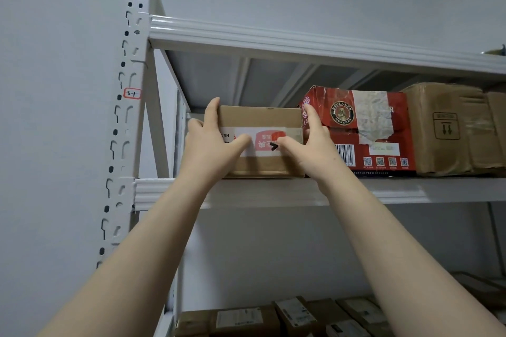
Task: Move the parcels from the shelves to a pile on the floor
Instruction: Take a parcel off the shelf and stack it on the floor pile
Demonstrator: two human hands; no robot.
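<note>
Overhead, we reach both bare arms up to a high white metal shelf [273,191], where a small cardboard box [260,117] sits at its left end, resting on the shelf board. Our left hand [210,142] grips the box's left side, fingers curled round the corner and thumb pressed across the label on the front. Our right hand [309,145] holds the right side, thumb on the front and fingers slipped in against a red beer carton [364,128] that stands hard beside the box; we cannot tell if the two touch. Past the carton is a taped brown parcel [449,128], and more parcels [273,317] lie on the shelf below. We judge the box is about to be drawn forward. Because it sits above eye level, its weight is unknown to us, and it may tip toward us once it clears the edge. Our right fingers could snag the torn carton and drag it along, and a grip on the slick taped label may slip
</note>
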